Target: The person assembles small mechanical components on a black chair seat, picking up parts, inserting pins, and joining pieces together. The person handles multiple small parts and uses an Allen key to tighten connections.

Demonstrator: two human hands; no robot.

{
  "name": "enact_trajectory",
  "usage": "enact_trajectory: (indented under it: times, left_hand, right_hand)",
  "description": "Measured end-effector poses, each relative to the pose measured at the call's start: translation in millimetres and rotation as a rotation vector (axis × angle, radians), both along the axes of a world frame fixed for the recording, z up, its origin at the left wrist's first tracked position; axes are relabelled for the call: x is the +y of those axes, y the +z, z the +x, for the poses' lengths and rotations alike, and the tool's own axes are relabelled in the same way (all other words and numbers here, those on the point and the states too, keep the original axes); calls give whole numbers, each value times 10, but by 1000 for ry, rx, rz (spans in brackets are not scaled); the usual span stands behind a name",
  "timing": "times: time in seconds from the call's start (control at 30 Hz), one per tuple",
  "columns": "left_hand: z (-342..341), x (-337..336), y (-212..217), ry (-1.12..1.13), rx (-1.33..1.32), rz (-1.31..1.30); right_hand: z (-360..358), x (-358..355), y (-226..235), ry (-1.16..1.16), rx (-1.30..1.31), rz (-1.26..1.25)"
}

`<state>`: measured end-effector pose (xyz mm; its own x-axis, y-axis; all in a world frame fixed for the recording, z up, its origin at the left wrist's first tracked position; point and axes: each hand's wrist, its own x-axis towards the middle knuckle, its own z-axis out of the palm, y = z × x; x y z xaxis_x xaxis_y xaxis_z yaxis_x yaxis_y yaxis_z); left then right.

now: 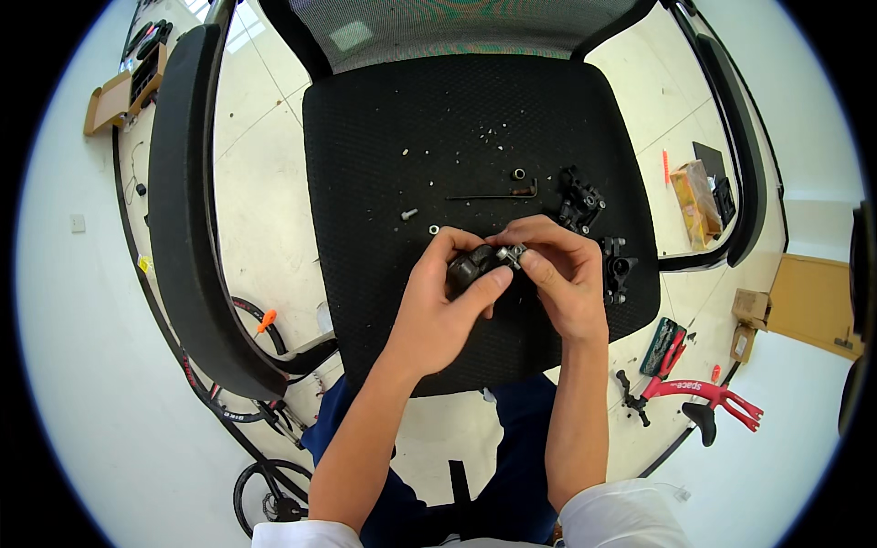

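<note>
Over the seat of a black chair, my left hand [443, 306] grips a rounded black bicycle part [464, 268] that looks like a brake caliper. At its right end, my right hand [568, 285] pinches a small silver fitting [511, 255] between thumb and fingers. Both hands meet there, and the fingers hide much of the part. Beyond them on the seat [384, 119] lie an L-shaped hex key [489, 195], a small bolt [408, 215], a nut [434, 230] and a small metal ring [519, 173]. Black caliper-like parts [581, 199] sit right of my right hand, with another black bracket-like part [618, 269] nearer.
Armrests flank the seat, the left one [187, 210] large and near. White crumbs are scattered over the fabric. On the floor are a red bicycle frame [699, 389], a green-black case [662, 347], cardboard boxes [751, 308] and, at left, bicycle wheels [239, 484].
</note>
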<state>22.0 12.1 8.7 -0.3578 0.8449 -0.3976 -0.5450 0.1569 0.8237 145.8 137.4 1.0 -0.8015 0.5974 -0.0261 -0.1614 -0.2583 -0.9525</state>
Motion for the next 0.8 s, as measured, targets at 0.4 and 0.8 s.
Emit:
enact_trajectory:
  times: [0.4,0.8]
  left_hand:
    - [-167,-35,-106,364,-862,231]
    - [-265,-79,-146,150,1154,-287]
  right_hand:
    - [-43,8,34,-224,-242,-3]
    - [-63,-155,57,133,-780,721]
